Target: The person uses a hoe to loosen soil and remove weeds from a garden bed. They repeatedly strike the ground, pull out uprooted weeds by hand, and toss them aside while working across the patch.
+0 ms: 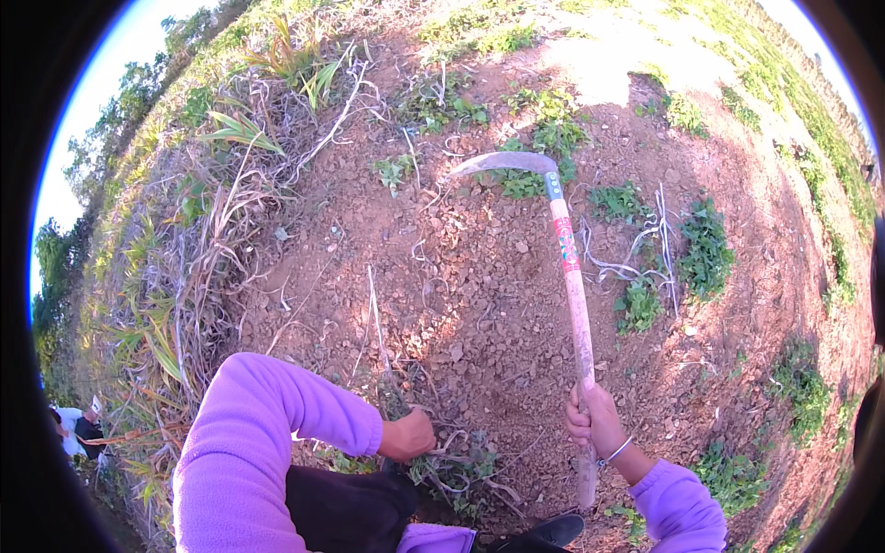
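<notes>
My right hand [596, 419] is closed round the lower part of the wooden handle of a sickle [572, 290]. Its curved metal blade [508, 162] points to the left at the far end, above low green leaves. A red printed label wraps the upper handle. My left hand [409, 434] is low in the middle, its fingers curled at a tangle of vines and dry stems [460, 466]. The fingertips are partly hidden, so whether they grip the stems is unclear.
Reddish, crumbly soil [484, 290] lies before me, with leafy clumps [705, 249] and dry stalks [667, 242] on the right. Dry grass and long-leaved plants [242, 131] line the left. A person [77, 430] is at the far left edge. My dark shoe [559, 531] is at the bottom.
</notes>
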`<action>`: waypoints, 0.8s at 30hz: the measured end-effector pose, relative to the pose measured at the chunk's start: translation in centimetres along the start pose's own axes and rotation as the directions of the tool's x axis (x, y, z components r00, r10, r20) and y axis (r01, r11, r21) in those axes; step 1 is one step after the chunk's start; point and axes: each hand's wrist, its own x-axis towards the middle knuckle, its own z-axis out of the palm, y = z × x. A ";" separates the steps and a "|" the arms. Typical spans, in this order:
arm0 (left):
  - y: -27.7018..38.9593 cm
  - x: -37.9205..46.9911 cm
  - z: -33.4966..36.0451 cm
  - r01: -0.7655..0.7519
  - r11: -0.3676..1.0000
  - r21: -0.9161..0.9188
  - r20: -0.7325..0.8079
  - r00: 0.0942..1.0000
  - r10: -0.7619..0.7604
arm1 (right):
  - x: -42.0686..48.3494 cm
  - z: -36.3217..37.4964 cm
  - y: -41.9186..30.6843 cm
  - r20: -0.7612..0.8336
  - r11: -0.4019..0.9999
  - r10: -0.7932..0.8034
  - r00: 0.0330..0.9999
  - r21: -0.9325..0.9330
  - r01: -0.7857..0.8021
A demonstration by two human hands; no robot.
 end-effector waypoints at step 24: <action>0.0 1.7 -7.2 -0.018 0.997 -0.073 0.349 0.936 0.043 | 6.4 -3.1 5.1 -0.319 0.968 0.091 0.944 -0.195 -0.159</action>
